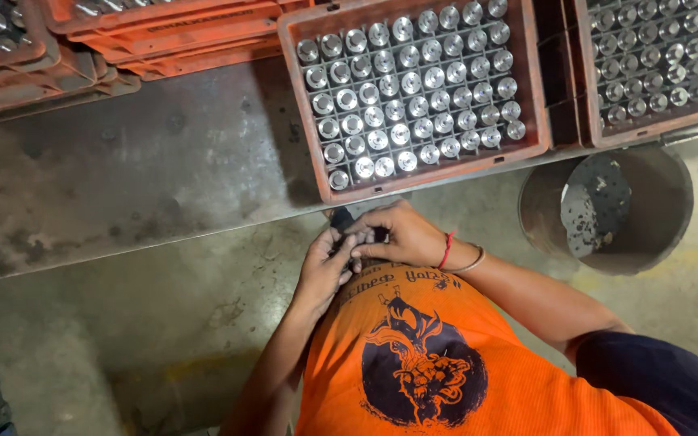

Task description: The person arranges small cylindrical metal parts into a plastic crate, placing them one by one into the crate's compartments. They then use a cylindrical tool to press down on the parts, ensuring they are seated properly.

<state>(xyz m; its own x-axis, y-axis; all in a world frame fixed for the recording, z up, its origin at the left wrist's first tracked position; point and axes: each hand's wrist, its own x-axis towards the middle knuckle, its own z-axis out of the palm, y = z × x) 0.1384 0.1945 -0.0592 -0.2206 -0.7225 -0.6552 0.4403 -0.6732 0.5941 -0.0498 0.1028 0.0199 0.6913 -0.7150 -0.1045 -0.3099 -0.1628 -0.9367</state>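
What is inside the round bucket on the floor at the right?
The bucket holds a flat, round, speckled grey metal disc leaning against its inner wall. Whatever lies beneath the disc at the bottom is covered and in shadow.

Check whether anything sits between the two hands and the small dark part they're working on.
Nothing visible does. The left hand and right hand both close directly on the small dark part, held against the edge of the metal table, just below the orange crate.

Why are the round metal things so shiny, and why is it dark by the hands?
In the head view, overhead light glints off the tops of the round silver metal cylinders in the orange plastic crate; the left hand and right hand shade the small dark object between them.
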